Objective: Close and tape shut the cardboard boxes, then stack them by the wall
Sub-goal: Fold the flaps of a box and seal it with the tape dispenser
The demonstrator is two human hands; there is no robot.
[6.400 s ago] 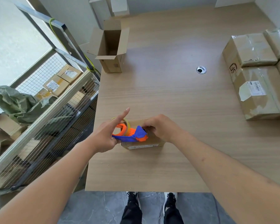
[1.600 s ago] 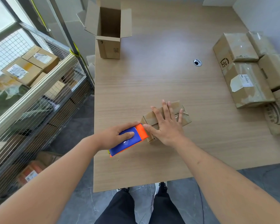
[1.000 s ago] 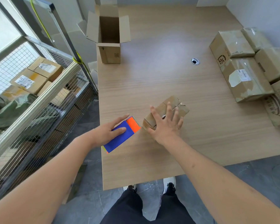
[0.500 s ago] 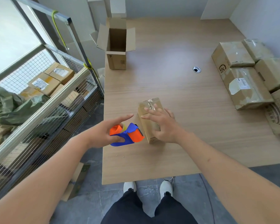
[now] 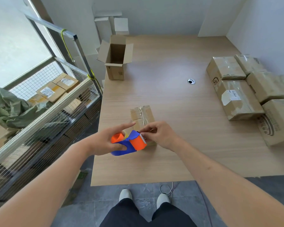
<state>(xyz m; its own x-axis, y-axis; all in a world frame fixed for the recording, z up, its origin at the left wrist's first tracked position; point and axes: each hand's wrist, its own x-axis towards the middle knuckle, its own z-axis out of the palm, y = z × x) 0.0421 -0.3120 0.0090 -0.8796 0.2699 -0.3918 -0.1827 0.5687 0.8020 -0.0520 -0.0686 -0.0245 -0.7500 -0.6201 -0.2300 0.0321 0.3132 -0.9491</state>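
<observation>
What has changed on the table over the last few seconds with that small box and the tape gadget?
The small box was turned from slanting across the table to lying lengthwise away from the person. The right hand left its top and now pinches at the toothed end of the tape dispenser, which the left hand lifted off the table and grips. The open box and the taped boxes by the wall stayed put.

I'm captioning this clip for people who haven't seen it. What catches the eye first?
The bright orange and blue tape dispenser, gripped by the left hand at the table's near edge, stands out most. The right hand pinches at its toothed end, over a small taped box. An open box stands at the far left corner.
</observation>
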